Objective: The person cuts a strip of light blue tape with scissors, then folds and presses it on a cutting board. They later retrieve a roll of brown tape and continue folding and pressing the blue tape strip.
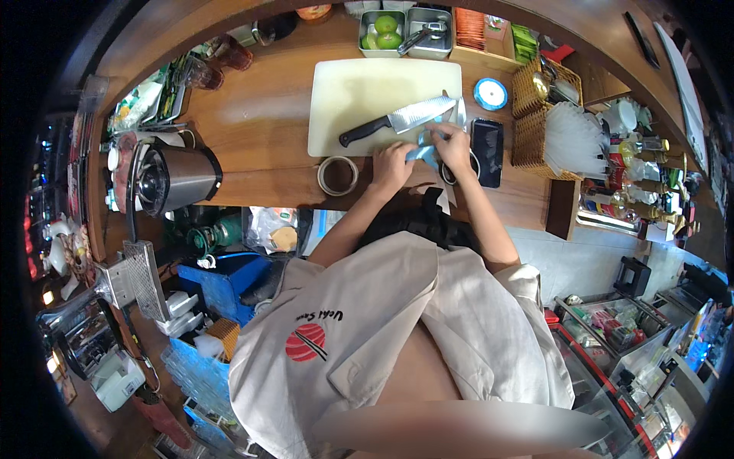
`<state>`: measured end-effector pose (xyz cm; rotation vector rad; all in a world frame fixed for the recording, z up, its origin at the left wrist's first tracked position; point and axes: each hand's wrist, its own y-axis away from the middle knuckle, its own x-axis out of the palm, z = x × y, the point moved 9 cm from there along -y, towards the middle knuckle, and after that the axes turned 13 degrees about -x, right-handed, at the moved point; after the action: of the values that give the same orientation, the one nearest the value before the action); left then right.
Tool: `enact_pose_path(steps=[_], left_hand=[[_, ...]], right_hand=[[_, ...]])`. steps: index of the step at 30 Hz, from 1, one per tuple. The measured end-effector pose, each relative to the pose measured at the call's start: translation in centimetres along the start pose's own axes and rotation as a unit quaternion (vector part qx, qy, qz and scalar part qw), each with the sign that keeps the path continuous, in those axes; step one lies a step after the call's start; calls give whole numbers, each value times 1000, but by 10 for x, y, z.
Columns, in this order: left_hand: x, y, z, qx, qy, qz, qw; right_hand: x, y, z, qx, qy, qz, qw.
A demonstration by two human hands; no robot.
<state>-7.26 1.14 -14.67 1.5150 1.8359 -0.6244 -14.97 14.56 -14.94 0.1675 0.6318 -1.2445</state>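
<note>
My left hand [393, 165] grips one part of a light blue ribbon [424, 154] at the front edge of a white cutting board [367, 86]. My right hand [453, 146] pinches the same ribbon between its fingers, a little to the right. Behind the hands, a kitchen knife with a black handle [367, 131] lies slanted on the board, its blade towards the right. A roll of tape [338, 176] lies on the wooden counter left of my left hand. A ring-shaped thing, partly hidden, is under my right hand. Right of it lies a black smartphone [487, 152], with a blue ribbon spool [490, 94] behind it.
Metal containers, one with limes [386, 24], stand behind the board. At the right are wicker baskets [530, 143], a bundle of translucent plastic items [573, 140] and bottles. A dark metallic appliance [183, 177] stands on the left. A raised wooden ledge curves along the counter's back.
</note>
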Motion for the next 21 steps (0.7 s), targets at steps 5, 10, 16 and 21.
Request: enact_pose_path(steps=[5, 10, 16, 21], left_hand=[[-10, -6, 21, -2, -26, 13, 1000], [-6, -11, 29, -9, -6, 76, 997], [-24, -11, 15, 63, -16, 35, 997], [-26, -8, 5, 60, -65, -9, 996]], right_hand=[[8, 1, 24, -48, -88, 105, 989], [23, 2, 29, -57, -90, 242, 964], [25, 5, 20, -46, -7, 156, 987], [23, 12, 17, -26, -19, 109, 994]])
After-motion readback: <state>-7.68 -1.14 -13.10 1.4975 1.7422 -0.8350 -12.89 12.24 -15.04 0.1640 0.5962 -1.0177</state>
